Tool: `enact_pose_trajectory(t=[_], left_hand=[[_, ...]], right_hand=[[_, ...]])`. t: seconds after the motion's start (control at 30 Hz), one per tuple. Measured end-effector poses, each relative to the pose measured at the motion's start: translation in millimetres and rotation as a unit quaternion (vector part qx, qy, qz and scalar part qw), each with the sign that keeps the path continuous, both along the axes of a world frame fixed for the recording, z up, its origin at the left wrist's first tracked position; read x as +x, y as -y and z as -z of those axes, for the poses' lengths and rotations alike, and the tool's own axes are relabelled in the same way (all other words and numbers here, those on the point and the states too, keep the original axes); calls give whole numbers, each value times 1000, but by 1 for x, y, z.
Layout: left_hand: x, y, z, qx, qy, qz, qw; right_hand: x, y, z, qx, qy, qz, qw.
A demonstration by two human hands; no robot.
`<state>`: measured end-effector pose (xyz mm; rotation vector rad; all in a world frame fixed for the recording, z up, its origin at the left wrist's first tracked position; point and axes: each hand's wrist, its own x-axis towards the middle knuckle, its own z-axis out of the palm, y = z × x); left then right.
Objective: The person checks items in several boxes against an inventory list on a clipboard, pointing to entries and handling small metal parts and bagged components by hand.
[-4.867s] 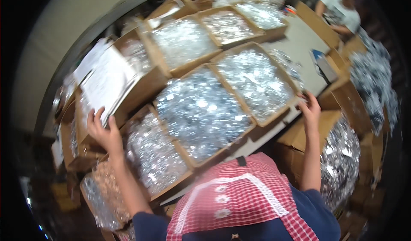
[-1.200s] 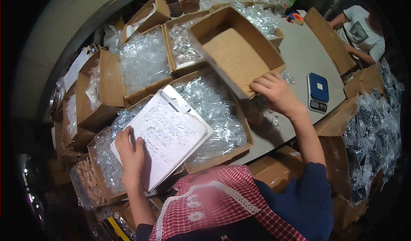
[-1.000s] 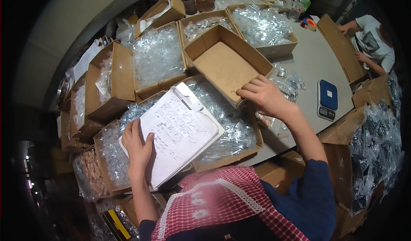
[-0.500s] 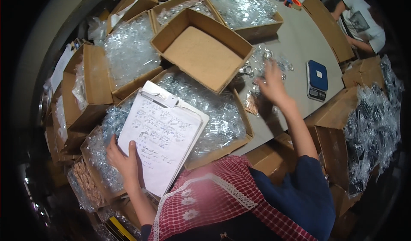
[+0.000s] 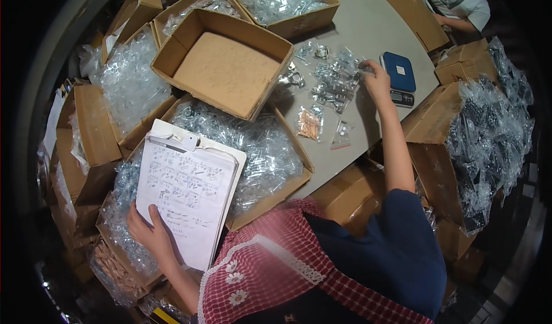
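Observation:
My left hand (image 5: 150, 235) grips the left edge of a clipboard (image 5: 234, 151), with the thumb over its top side. White sheets (image 5: 187, 180) with handwriting and small drawings are clipped to it. The clipboard leans over a carton of clear bags. On the grey table my right hand (image 5: 376, 82) is at the right edge of a cluster of small clear bags of metal parts (image 5: 336, 79). Its fingers are bent together; what they pinch, if anything, is too small to make out. Nearer me lie a bag of tan plugs (image 5: 309, 122) and a bag with small white pieces (image 5: 341, 134).
A shallow cardboard box (image 5: 224, 65) rests across cartons of clear bags (image 5: 264, 157). A blue-topped scale (image 5: 398, 73) stands right of my right hand. Farther right, a carton (image 5: 428, 134) overflows with bagged dark parts. Another person (image 5: 460, 2) is at the far right.
My right hand has moved right, off the middle of the bag cluster to its edge, uncovering bags. The view has shifted, so the scene sits farther left. My left hand still holds the clipboard.

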<state>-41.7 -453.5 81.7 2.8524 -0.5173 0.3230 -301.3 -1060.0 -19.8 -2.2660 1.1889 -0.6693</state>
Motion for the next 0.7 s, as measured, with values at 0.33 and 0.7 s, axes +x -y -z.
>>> enact_pose_trajectory(t=[0.33, 0.7], left_hand=[[-3, 5, 3, 3, 3, -16, 1000], [-10, 8, 2, 3, 6, -18, 1000]], right_hand=[[38, -37, 37, -89, -98, -98, 986], [69, -69, 14, 46, -84, -172, 981]])
